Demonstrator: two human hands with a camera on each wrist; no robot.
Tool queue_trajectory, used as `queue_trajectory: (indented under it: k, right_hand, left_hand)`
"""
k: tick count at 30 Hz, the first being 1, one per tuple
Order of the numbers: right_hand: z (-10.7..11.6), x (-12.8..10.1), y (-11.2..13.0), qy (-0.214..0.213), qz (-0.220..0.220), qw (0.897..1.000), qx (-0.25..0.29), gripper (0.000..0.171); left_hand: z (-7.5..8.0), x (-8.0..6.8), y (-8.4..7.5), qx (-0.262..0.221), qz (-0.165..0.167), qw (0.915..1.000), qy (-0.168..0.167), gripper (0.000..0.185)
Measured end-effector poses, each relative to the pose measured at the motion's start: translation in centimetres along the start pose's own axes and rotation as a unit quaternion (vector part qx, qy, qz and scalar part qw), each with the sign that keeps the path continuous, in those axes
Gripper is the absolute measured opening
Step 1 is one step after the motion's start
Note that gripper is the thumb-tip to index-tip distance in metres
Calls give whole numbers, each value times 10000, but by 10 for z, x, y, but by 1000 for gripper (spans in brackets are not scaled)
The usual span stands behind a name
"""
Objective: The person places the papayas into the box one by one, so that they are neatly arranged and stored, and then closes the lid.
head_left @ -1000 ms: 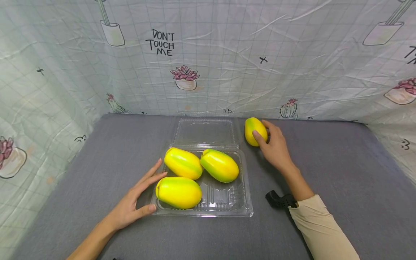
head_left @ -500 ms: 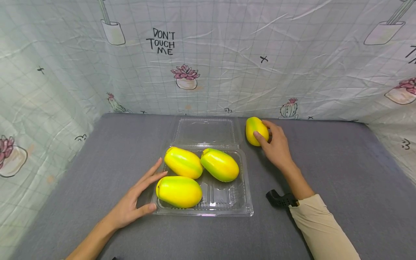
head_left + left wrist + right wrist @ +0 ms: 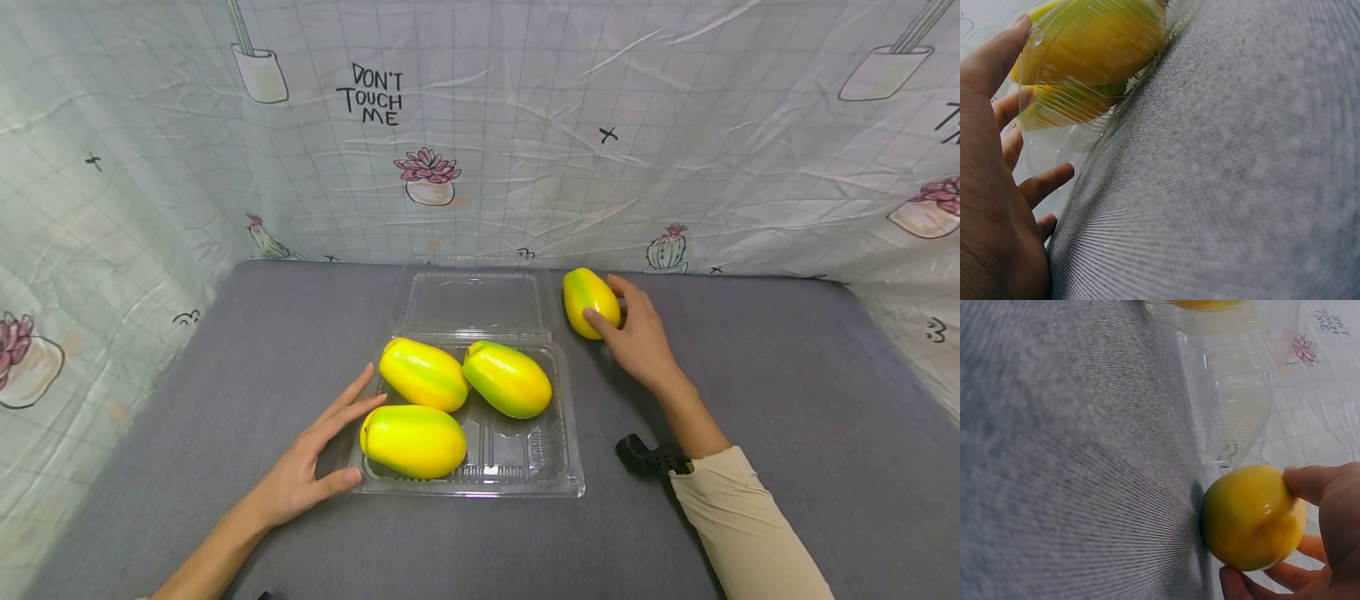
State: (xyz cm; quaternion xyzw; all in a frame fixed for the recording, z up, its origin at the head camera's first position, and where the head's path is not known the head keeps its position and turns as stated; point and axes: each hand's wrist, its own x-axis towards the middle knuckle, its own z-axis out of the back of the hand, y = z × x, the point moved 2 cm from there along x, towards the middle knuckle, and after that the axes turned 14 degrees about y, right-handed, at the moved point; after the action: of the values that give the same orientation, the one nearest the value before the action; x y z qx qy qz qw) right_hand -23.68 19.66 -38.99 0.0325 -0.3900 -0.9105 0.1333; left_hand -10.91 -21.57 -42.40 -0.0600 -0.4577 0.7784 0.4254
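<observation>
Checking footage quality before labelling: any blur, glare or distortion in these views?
Head view: sharp, wide-angle bending at edges. Left wrist view: clear plastic tray blurred close up, fruit smeared. Right wrist view: fruit soft, small highlight; backdrop washed out.

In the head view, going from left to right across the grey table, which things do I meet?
Left hand → front mango in the clear tray → loose mango → right hand gripping it.

surface: grey table [image 3: 787, 400] | on it: clear tray [image 3: 525, 467], loose mango [image 3: 590, 302]
</observation>
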Motion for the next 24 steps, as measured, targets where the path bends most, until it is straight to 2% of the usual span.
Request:
queue_trajectory:
  k: [7,24]
  right_hand:
    - [2,-1,-1,267,-120,9995,-81,73]
    - [5,-1,-1,457,-178,9987,-157,73]
  left_hand:
    - [0,-1,0,-9,87,10000,-3,68]
    - [-1,-1,1,-12,-13,10000,-10,67]
